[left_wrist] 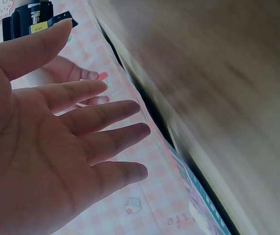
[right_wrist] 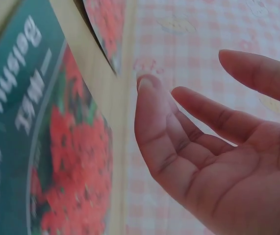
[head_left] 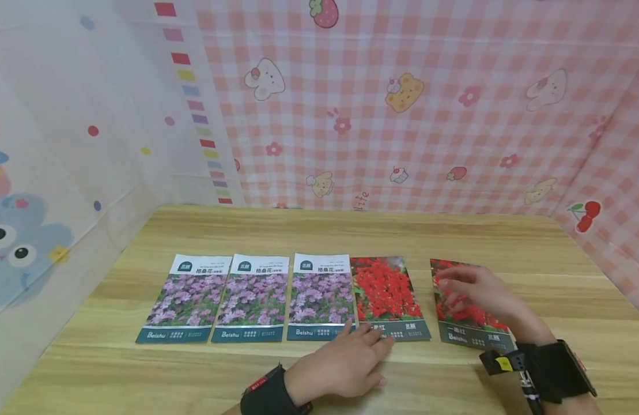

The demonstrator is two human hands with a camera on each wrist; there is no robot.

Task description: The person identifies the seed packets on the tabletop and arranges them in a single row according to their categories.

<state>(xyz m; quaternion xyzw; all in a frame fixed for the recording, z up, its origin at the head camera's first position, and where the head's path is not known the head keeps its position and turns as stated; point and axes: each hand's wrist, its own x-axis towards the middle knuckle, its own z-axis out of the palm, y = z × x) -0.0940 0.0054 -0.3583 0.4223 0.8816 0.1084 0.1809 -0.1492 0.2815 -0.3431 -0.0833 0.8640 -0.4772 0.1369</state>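
Note:
Five flat seed packets lie in a row in the head view. Those with purple flowers are the left packet (head_left: 184, 300), the second packet (head_left: 252, 300) and the middle packet (head_left: 321, 300). To their right come a red-flower packet (head_left: 386, 288) and, after a gap, a slightly turned red-flower packet (head_left: 469, 328). My left hand (head_left: 345, 360), fingers spread, is over the lower edge of the first red packet, partly covering its print. Above the far-right packet is my right hand (head_left: 480, 291), fingers loosely bent and holding nothing; the right wrist view shows it apart from the packet (right_wrist: 76, 171).
The wood-grain table (head_left: 350, 236) stands against a pink checked cloth (head_left: 360, 132) with cartoon prints. A white printed cloth (head_left: 117, 86) hangs on the left. Both wrists wear black straps, the left strap (head_left: 269, 395) near the table's front.

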